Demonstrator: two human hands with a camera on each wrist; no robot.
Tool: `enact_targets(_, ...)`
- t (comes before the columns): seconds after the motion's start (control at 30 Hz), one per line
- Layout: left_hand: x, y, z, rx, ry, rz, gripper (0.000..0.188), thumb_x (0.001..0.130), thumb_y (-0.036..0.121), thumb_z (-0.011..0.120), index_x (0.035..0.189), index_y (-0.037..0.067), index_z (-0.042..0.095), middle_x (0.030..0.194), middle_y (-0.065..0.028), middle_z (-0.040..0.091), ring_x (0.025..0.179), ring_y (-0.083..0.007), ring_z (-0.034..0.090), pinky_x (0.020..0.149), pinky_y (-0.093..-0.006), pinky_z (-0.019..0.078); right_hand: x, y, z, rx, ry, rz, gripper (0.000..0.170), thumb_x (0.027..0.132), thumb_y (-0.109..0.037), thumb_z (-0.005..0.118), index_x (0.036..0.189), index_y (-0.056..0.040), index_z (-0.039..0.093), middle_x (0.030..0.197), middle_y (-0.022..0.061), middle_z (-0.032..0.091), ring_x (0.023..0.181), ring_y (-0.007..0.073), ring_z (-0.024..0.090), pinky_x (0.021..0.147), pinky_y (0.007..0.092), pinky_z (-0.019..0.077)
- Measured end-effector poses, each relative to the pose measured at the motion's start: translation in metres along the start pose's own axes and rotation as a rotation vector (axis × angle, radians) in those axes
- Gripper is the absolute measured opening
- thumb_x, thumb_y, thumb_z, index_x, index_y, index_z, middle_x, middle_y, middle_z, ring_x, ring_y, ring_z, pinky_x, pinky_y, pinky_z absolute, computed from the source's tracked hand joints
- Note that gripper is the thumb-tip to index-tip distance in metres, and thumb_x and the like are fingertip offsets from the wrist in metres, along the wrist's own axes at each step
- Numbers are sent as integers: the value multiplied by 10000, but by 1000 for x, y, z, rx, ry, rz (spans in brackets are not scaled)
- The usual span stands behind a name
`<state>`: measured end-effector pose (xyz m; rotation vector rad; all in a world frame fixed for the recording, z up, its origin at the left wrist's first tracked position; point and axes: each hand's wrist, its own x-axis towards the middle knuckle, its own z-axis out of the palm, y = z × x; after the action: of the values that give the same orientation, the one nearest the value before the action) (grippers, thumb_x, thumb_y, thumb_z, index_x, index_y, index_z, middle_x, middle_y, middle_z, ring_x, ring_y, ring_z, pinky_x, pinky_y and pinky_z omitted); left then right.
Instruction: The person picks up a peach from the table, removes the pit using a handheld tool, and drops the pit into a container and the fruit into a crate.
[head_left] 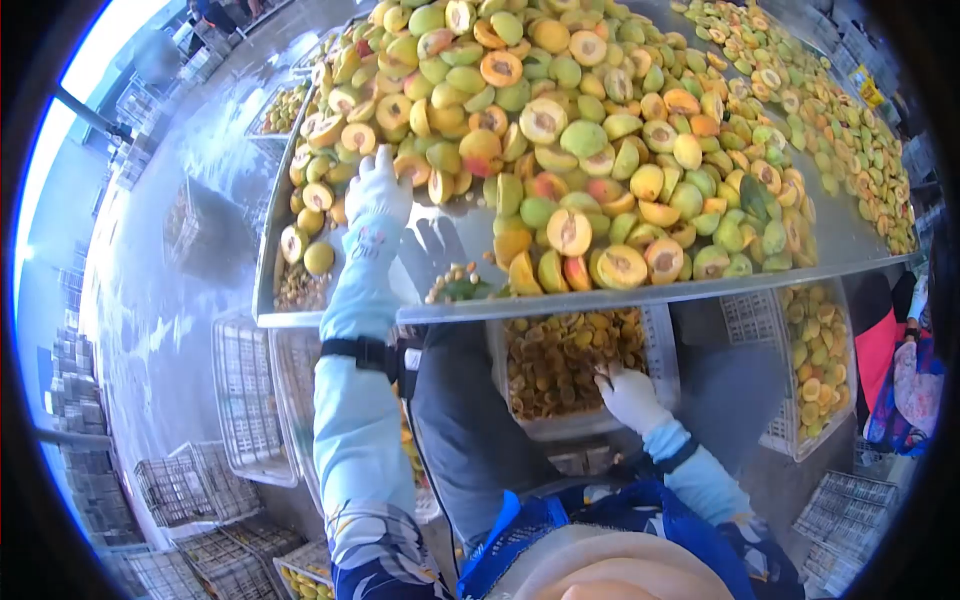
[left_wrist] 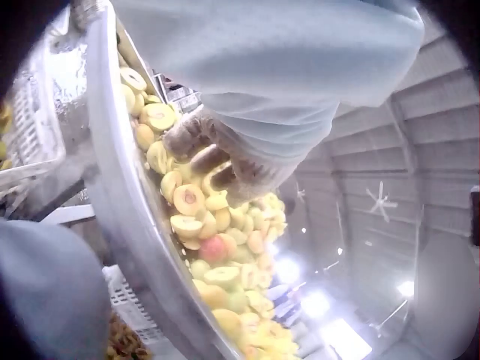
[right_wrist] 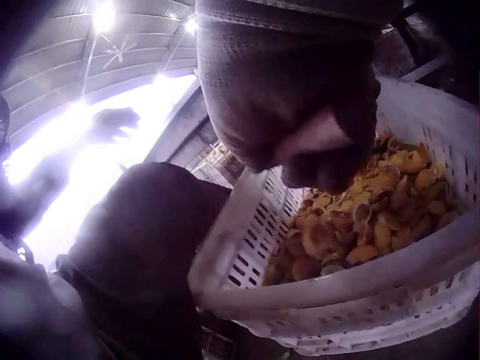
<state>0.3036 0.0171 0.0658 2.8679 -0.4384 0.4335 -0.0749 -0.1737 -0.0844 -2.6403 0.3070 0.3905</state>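
Note:
My left hand (head_left: 378, 195), in a white glove, reaches over the metal table's near left part to a heap of halved peach-like fruit (head_left: 541, 120). Its fingers are spread and overlap the cut halves (left_wrist: 188, 199) in the left wrist view. My right hand (head_left: 632, 398), also gloved, is low between the knees, above a white plastic crate (head_left: 660, 350) of brownish-orange fruit pieces (head_left: 565, 365). In the right wrist view its fingers curl inward, and a pale pinkish strip (right_wrist: 319, 133) shows among them; I cannot tell whether that is something held.
The metal table's raised rim (head_left: 600, 301) runs above the knees. Small pits (head_left: 300, 285) lie in its left corner. A crate of yellow fruit (head_left: 815, 360) stands at right. White crates (head_left: 250, 400) stand at left, beside the wet floor (head_left: 215, 330).

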Motion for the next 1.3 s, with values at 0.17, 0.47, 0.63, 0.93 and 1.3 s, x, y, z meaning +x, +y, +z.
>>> enact_targets(0.17, 41, -2, 34, 204, -348, 210, 561, 775, 270, 617, 1288, 105, 461, 1219, -167, 546, 1088, -347, 549, 915, -424, 449, 2, -10, -2, 297, 112, -87, 263, 882, -277, 568, 1007, -46, 555, 810, 155, 671, 720, 357, 646, 626, 452, 506)
enact_targets(0.47, -131, 14, -18, -1716, -405, -359, 407, 929, 396, 454, 1107, 35, 516, 990, -173, 607, 872, -309, 638, 606, -389, 582, 3, -29, -24, 449, 394, -176, 279, 926, -289, 514, 914, -14, 554, 697, 202, 596, 615, 386, 595, 523, 456, 460)
enact_targets(0.63, -215, 77, -23, -2081, -424, -684, 552, 959, 513, 382, 1042, 3, 578, 971, -190, 627, 843, -282, 618, 734, -415, 535, -24, -84, -97, 1280, -217, 220, 288, 917, -285, 549, 908, 2, 558, 644, 208, 549, 591, 378, 594, 495, 421, 456)
enact_targets(0.93, -241, 91, -50, -1730, -478, -492, 626, 983, 524, 296, 1038, -22, 597, 916, -118, 633, 850, -197, 608, 761, -298, 509, -33, -102, -100, 449, 342, -354, 223, 907, -233, 567, 855, -29, 493, 622, 184, 578, 601, 394, 601, 497, 447, 458)
enact_targets(1.3, -252, 85, -28, -1729, -691, -180, 399, 933, 224, 524, 1250, -14, 476, 1131, -91, 554, 1033, -144, 500, 908, -284, 408, -19, -106, -58, 1669, 233, 238, 257, 881, -217, 633, 1065, -54, 559, 769, 5, 588, 541, 58, 531, 466, 201, 455)
